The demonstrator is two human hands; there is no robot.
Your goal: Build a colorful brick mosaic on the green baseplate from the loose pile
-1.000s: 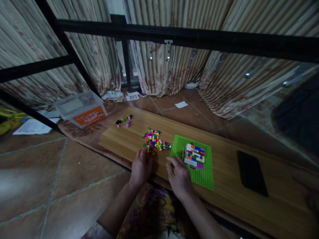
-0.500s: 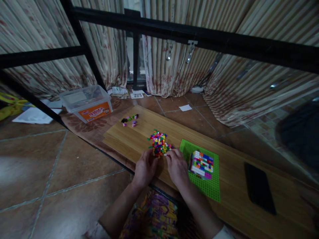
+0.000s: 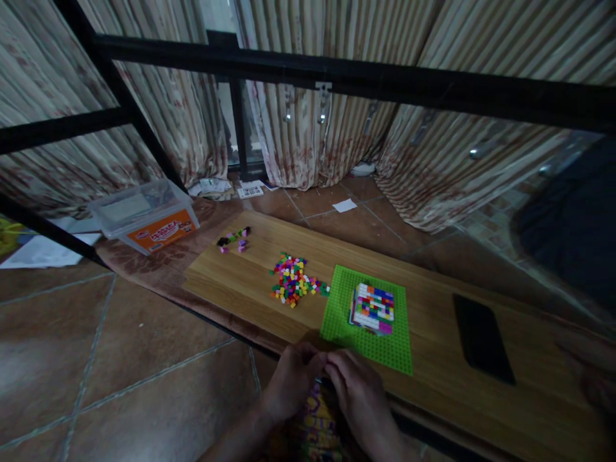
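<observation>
Where both were just at the brick pile (image 3: 293, 283) beside the baseplate (image 3: 385, 343), left hand (image 3: 293, 380) and right hand (image 3: 360, 393) now meet, fingers curled together, at the board's (image 3: 231, 282) near edge; whether they pinch a brick cannot be told.

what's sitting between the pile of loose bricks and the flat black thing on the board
The green baseplate, carrying a multicoloured brick block, lies between the loose bricks and the flat black thing; the head view shows it.
</observation>
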